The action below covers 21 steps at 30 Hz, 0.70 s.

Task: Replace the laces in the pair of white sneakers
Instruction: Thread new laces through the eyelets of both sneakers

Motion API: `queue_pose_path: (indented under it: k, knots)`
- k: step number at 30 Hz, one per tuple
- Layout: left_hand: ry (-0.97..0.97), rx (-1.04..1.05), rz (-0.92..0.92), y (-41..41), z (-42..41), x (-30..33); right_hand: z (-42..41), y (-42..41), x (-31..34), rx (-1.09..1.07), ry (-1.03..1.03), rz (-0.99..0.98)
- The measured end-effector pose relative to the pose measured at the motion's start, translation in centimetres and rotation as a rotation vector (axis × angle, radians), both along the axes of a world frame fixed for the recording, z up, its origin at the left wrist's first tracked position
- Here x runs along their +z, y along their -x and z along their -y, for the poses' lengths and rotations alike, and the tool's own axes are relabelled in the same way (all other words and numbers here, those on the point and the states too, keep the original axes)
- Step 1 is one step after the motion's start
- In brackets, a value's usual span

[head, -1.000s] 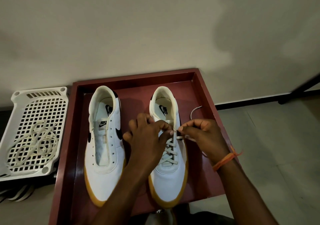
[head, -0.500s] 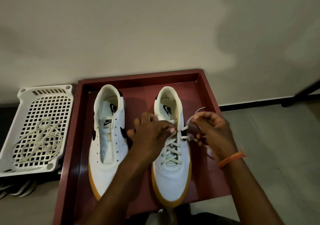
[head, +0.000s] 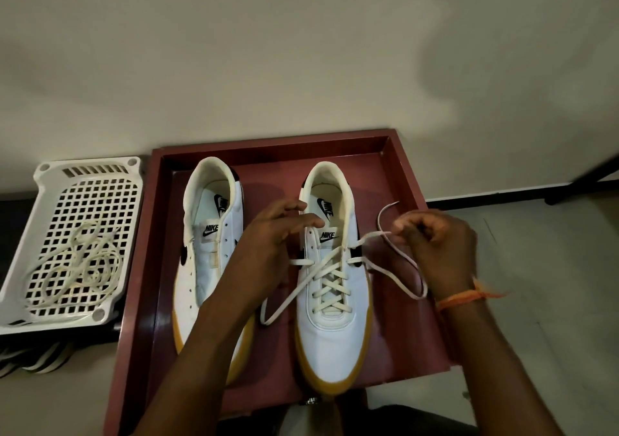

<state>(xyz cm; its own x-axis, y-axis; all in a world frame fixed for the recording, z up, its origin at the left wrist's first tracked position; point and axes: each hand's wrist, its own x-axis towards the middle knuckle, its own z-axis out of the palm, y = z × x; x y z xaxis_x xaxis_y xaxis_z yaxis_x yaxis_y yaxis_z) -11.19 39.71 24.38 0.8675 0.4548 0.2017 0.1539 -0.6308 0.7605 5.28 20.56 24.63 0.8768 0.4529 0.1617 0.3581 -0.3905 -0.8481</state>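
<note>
Right sneaker (head: pixel 335 301): in red tray (head: pixel 407 181), toe near, laced partway.
Right hand (head: pixel 442 251): pinches lace (head: pixel 368 237), strand running right from a right-side eyelet.
Left hand (head: pixel 268 244): fingers loose, holding nothing, beside the tongue.
Next eyelet: left of the pinch; right hand nearer.

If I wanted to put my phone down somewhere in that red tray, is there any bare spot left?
Bare tray floor shows along the far wall behind both heels, and in the near right corner beside the laced sneaker. The strip between that one and the unlaced sneaker is crowded by the left hand and a lace; the right hand pulls lace across the right side.
</note>
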Motion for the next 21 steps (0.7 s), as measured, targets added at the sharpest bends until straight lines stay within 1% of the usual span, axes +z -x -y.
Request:
queue_pose_path:
  k: [2, 3, 4, 6, 7, 8, 11, 12, 14, 16, 17, 20, 21]
  knots:
    - [0.042, 0.008, 0.010, 0.0, 0.3, 0.3, 1.3, -1.2, 0.1, -0.156, -0.080, -0.126]
    - [0.049, 0.011, 0.015, -0.1, 0.5, 0.3, 1.5, -1.2, 0.2, -0.154, -0.101, -0.200]
    - [0.042, 0.012, 0.019, -0.2, 0.6, 0.4, 1.2, -0.9, 0.3, -0.077, -0.097, -0.268]
    - [0.017, 0.021, 0.018, -0.3, 0.6, 0.3, 0.0, 0.6, 0.4, 0.190, -0.039, -0.406]
    - [0.006, 0.026, 0.012, -0.3, 0.5, 0.2, -0.6, 1.4, 0.3, 0.290, -0.001, -0.436]
    - [-0.005, 0.027, 0.007, -0.3, 0.5, 0.2, -1.2, 2.0, 0.1, 0.332, 0.031, -0.417]
    - [-0.004, 0.013, 0.013, -0.4, 0.9, 0.2, -2.1, 2.3, -0.4, 0.304, 0.055, -0.250]
    - [0.035, 0.006, 0.028, -0.4, 1.1, 0.1, -2.1, 2.3, -0.5, 0.306, 0.056, -0.236]
    - [0.131, -0.018, 0.052, -0.4, 1.3, 0.0, -1.9, 2.2, -0.5, 0.319, 0.042, -0.271]
    - [0.152, -0.039, 0.028, -0.5, 1.2, -0.2, -1.9, 2.2, -0.4, 0.328, 0.006, -0.329]
    - [0.155, -0.047, 0.009, -0.4, 1.1, -0.2, -1.9, 2.2, -0.4, 0.333, -0.004, -0.319]
    - [0.183, -0.065, -0.012, -0.3, 0.7, -0.2, -2.1, 2.4, -0.5, 0.330, 0.038, -0.202]
    - [0.194, -0.070, -0.006, -0.3, 0.5, -0.2, -2.1, 2.2, -0.5, 0.319, 0.039, -0.206]
